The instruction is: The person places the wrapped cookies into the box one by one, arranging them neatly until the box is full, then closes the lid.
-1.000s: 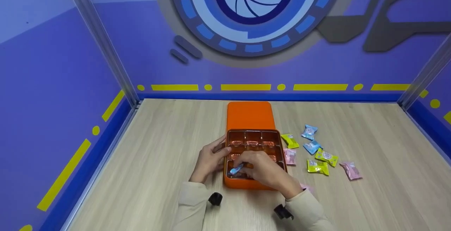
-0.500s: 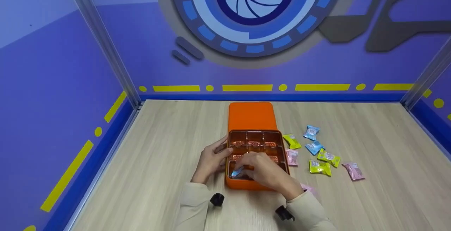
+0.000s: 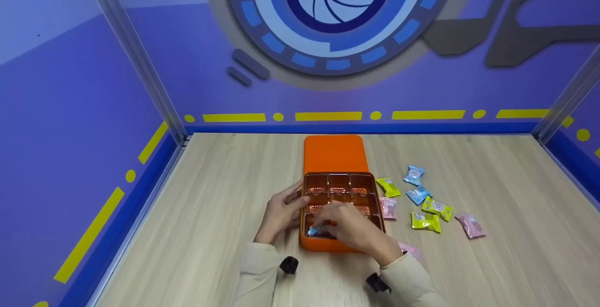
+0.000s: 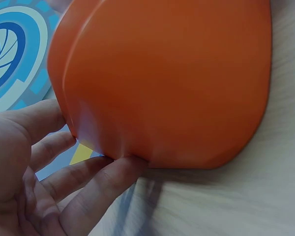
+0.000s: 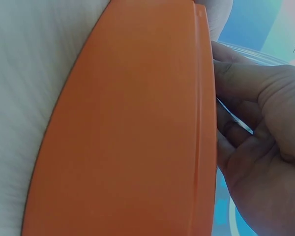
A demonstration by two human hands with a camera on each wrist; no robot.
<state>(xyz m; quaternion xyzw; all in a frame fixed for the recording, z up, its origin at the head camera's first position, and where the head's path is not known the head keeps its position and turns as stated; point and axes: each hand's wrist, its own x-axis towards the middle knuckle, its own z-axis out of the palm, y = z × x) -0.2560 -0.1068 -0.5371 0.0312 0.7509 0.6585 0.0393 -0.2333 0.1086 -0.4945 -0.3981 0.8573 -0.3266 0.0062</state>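
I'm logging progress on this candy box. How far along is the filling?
Early stage. The lid is already off, lying behind the box. In hand: the right hand is lowering a blue candy into the near-left compartment while the left hand steadies the box's side. The other visible compartments look empty. Left: about eight wrapped candies lie on the table, right of the box.

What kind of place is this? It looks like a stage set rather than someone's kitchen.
Probably a purpose-built recording booth, not a home: purple walls with a big camera-shutter emblem, metal corner posts, and a bare wood-look table where hands work at an orange box beside wrapped candies.
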